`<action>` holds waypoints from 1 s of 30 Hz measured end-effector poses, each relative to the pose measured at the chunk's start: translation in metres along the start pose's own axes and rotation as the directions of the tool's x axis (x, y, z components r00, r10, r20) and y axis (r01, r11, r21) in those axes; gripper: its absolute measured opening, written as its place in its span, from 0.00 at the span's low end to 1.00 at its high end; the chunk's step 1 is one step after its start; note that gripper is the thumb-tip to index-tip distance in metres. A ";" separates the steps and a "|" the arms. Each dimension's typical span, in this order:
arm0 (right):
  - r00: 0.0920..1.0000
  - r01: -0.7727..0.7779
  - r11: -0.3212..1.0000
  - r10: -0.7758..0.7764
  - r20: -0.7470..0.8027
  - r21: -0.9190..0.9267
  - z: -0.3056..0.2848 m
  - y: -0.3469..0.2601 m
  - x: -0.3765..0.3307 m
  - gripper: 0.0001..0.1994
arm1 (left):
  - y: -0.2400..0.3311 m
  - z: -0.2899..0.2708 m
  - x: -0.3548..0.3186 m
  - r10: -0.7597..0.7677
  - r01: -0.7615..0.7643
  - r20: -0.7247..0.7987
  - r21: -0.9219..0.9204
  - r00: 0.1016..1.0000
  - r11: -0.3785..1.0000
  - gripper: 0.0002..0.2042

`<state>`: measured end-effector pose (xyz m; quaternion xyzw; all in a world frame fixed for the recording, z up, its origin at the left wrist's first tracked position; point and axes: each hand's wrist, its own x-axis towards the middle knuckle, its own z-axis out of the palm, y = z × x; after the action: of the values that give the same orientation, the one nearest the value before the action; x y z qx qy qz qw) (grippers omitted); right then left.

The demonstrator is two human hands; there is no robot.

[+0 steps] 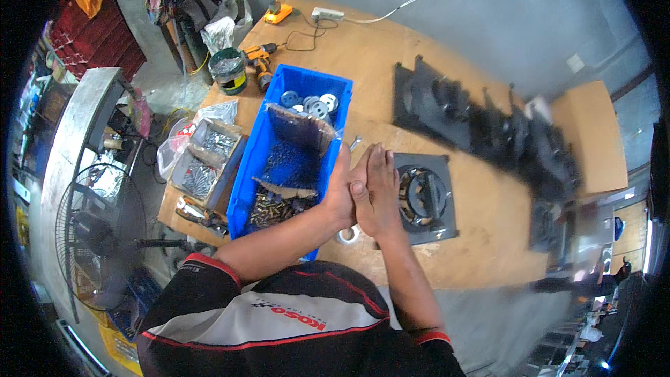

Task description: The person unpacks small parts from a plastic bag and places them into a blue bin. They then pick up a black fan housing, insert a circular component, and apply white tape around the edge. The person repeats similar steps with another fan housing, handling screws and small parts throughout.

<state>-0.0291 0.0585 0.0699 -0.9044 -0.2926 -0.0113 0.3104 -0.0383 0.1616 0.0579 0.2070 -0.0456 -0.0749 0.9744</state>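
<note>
My left hand (340, 195) and my right hand (377, 199) meet in front of my chest, palm against palm, fingers stretched toward the far side of the table. No object shows between them, though the touching palms are hidden. Just right of my right hand lies a black square plate (447, 202) with a round, ringed centre. To the left stands a blue bin (241, 192), divided by cardboard, holding grey wheel-like discs (317, 108), small dark screws (283, 164) and brass-coloured fasteners (272, 209). A white ring (348, 235) lies below my hands.
Several black parts (481, 119) line the table's right side. A box of screws (202, 174) and pliers (195, 213) sit left of the bin. Beyond are a cordless drill (260, 63), a dark tub (229, 73) and a power strip (328, 14). A fan (98, 237) stands at left.
</note>
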 end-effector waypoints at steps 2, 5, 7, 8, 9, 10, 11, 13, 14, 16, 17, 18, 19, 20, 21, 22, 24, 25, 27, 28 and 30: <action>0.999 0.015 1.000 -0.016 0.051 0.028 -0.002 -0.001 -0.006 0.46 | 0.008 -0.002 0.002 -0.020 0.017 -0.112 -0.028 0.993 0.999 0.49; 0.996 0.069 0.996 -0.073 0.061 0.061 0.003 -0.003 -0.024 0.34 | 0.017 -0.021 0.017 -0.004 0.015 -0.207 0.051 0.978 0.999 0.48; 0.991 0.110 0.992 -0.104 -0.081 0.065 0.002 -0.010 -0.026 0.21 | 0.015 -0.015 0.015 -0.054 0.089 -0.265 0.121 0.963 0.989 0.48; 0.990 0.109 0.993 -0.104 -0.093 0.040 0.002 -0.008 -0.025 0.19 | 0.014 -0.014 0.015 -0.076 0.126 -0.294 0.156 0.953 0.980 0.48; 0.989 0.107 0.994 -0.105 -0.104 0.015 0.001 -0.005 -0.024 0.17 | 0.007 -0.021 0.016 -0.097 0.150 -0.301 0.160 0.949 0.976 0.47; 0.987 0.105 0.994 -0.105 -0.120 -0.009 0.001 -0.003 -0.023 0.15 | 0.005 -0.023 0.018 -0.106 0.162 -0.318 0.155 0.942 0.975 0.47; 0.996 0.056 0.998 -0.058 -0.070 -0.026 0.001 -0.001 -0.022 0.14 | 0.002 -0.024 0.019 -0.115 0.173 -0.336 0.149 0.935 0.973 0.48; 0.999 -0.036 0.997 0.038 0.028 -0.068 0.000 0.004 -0.021 0.11 | -0.004 -0.030 0.021 -0.122 0.193 -0.357 0.172 0.926 0.966 0.46; 0.997 -0.055 0.998 0.055 0.049 -0.011 0.000 0.007 -0.018 0.10 | -0.007 -0.038 0.021 -0.118 0.201 -0.361 0.200 0.925 0.959 0.44; 0.992 -0.098 0.990 0.088 0.091 0.103 0.002 0.014 -0.015 0.08 | -0.009 -0.046 0.019 -0.116 0.229 -0.375 0.273 0.920 0.934 0.40; 0.985 -0.162 0.966 0.146 0.096 0.202 0.006 0.017 -0.018 0.07 | -0.009 -0.048 0.018 -0.116 0.249 -0.384 0.318 0.916 0.915 0.38; 0.974 -0.224 0.928 0.201 0.105 0.298 0.011 0.020 -0.022 0.07 | -0.010 -0.050 0.016 -0.115 0.269 -0.394 0.362 0.912 0.892 0.36; 0.959 -0.285 0.875 0.260 0.116 0.392 0.018 0.024 -0.027 0.06 | -0.010 -0.051 0.014 0.001 0.202 -0.396 0.470 0.918 0.859 0.33; 0.940 -0.340 0.857 0.307 0.147 0.388 0.030 0.034 -0.031 0.06 | -0.008 -0.049 0.013 0.126 0.130 -0.384 0.574 0.915 0.809 0.31; 0.919 -0.394 0.838 0.353 0.174 0.379 0.047 0.051 -0.037 0.06 | -0.006 -0.047 0.012 0.246 0.059 -0.354 0.668 0.902 0.742 0.29; 0.895 -0.446 0.815 0.398 0.201 0.370 0.066 0.069 -0.042 0.05 | -0.004 -0.046 0.013 0.264 0.027 -0.347 0.649 0.900 0.760 0.27; 0.931 -0.362 0.868 0.316 0.185 0.341 0.099 0.092 -0.052 0.08 | 0.003 -0.048 0.014 0.301 -0.034 -0.342 0.608 0.890 0.793 0.24; 0.937 -0.330 0.907 0.282 0.204 0.262 0.112 0.102 -0.057 0.08 | 0.001 -0.054 0.015 0.282 -0.020 -0.311 0.640 0.908 0.768 0.19; 0.907 -0.352 0.931 0.312 0.283 0.101 0.123 0.113 -0.061 0.09 | -0.008 -0.059 0.015 0.293 -0.079 -0.188 0.705 0.937 0.705 0.19; 0.917 -0.348 0.933 0.318 0.241 0.095 0.118 0.111 -0.061 0.10 | -0.010 -0.059 0.015 0.295 -0.113 -0.123 0.734 0.948 0.670 0.19; 0.932 -0.343 0.936 0.329 0.155 0.081 0.103 0.105 -0.066 0.11 | -0.012 -0.061 0.014 0.284 -0.106 -0.119 0.741 0.951 0.663 0.18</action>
<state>-0.0442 0.0160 -0.0852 -0.9218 -0.1545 0.1209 0.3343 -0.0186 0.1728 -0.0017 0.5767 0.0165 0.0786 0.8130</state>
